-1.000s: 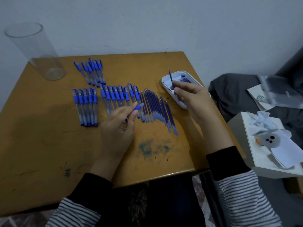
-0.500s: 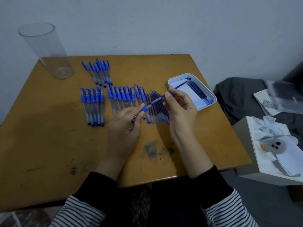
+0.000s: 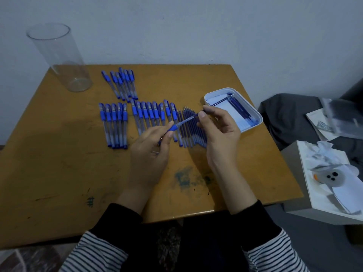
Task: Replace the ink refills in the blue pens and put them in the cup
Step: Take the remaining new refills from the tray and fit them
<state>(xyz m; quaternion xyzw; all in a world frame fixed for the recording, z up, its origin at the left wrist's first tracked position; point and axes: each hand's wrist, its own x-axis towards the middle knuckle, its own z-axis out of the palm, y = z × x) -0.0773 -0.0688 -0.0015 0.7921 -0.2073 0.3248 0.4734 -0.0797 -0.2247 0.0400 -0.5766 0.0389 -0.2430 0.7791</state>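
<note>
Head view: right grip (image 3: 218, 132), back from the tray (image 3: 259, 119), pinches a refill (image 3: 188, 120) at the pen (image 3: 172, 128) held by left grip (image 3: 149, 154).

I see a plain pale wall (image 3: 196, 26) behind the ink-stained wooden table (image 3: 59, 173), all in dim light. Right of the table lie dark grey fabric (image 3: 284, 114) and a white box (image 3: 306, 195). Patterned floor (image 3: 23, 258) shows below its near-left corner.

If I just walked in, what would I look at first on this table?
Most likely the rows of blue pens laid side by side across the middle of the brown table. Right in front of them, the left hand and right hand hold one pen up between them. A tall clear cup stands at the back left corner, with nothing visible in it.
</note>
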